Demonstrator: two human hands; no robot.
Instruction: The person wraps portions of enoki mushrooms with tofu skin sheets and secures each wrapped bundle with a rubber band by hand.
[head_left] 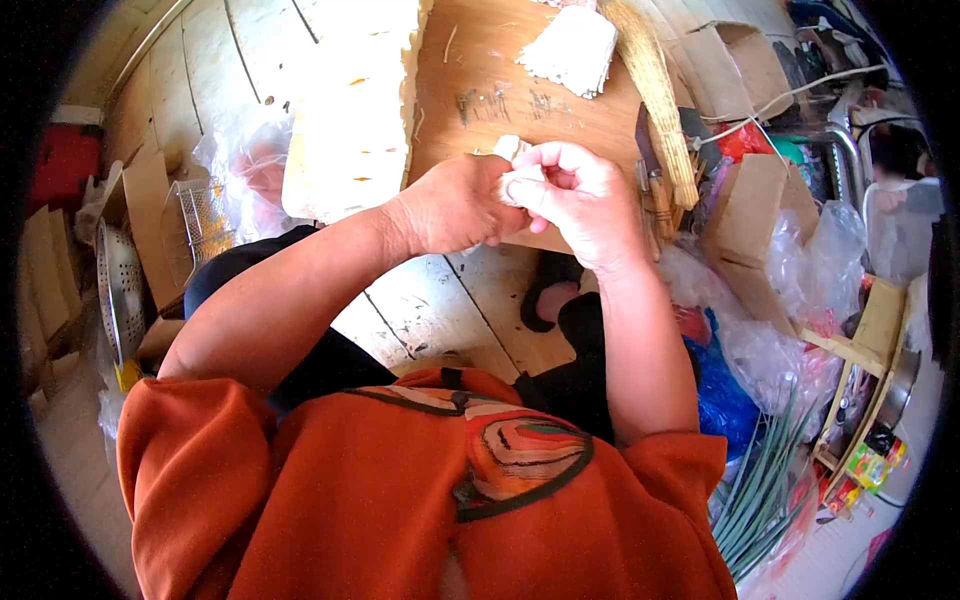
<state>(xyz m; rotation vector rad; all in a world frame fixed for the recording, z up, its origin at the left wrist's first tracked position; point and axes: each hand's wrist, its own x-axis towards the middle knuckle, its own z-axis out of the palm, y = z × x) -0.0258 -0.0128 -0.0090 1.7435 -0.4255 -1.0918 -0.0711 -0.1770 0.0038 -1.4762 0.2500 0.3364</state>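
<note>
My left hand point(462, 202) and my right hand point(583, 203) meet over the near edge of a wooden board point(480, 60). Between them is a small off-white, soft-looking piece point(523, 186), possibly dough. Fingers of both hands are closed around it, and they partly hide its shape. Another pale bit point(510, 147) shows just above the knuckles. Left of the board lies a broad white sheet or tray point(350, 110) with a wavy right edge, overexposed. A white, ragged-edged bundle point(572, 50) rests on the far part of the board.
A straw hand broom point(648, 80) lies along the board's right side, near wooden-handled tools point(660, 207). Cardboard boxes point(740, 65), plastic bags point(830, 250) and green onions point(765, 490) crowd the right. A metal colander point(118, 290) and a wire basket point(203, 212) stand left.
</note>
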